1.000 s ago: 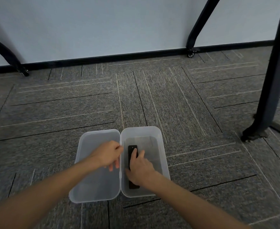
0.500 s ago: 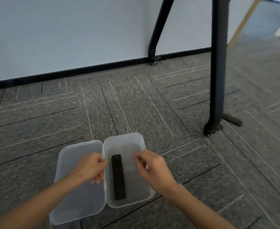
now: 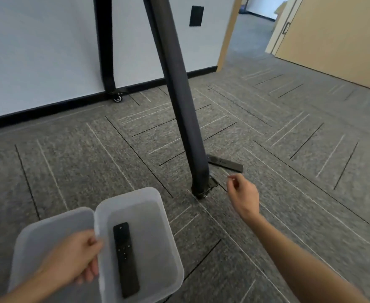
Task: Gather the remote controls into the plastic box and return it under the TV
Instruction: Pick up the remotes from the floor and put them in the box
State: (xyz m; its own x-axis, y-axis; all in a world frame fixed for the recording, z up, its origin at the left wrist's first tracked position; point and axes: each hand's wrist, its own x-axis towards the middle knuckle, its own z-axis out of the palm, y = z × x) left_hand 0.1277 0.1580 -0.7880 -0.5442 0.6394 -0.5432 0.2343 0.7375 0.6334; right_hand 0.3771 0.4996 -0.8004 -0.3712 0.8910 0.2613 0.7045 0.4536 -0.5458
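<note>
A translucent plastic box (image 3: 158, 237) rests on the carpet at the lower left, its lid (image 3: 40, 239) lying open beside it. One black remote (image 3: 126, 259) lies flat inside the box. My left hand (image 3: 75, 259) pinches the box's left rim where it meets the lid. A second black remote (image 3: 224, 163) lies on the carpet just behind the stand's front leg. My right hand (image 3: 244, 193) hovers empty in the air a little below that remote, fingers loosely curled and apart.
A dark stand leg (image 3: 179, 106) rises from its foot (image 3: 201, 189) between the box and the second remote. Another leg ends in a caster (image 3: 117, 97) by the white wall. A doorway and a tan door (image 3: 332, 40) stand at the upper right.
The view has swung right. My right hand left the box and moved out to the right toward the second remote, which has come into view. My left hand stays at the box rim.
</note>
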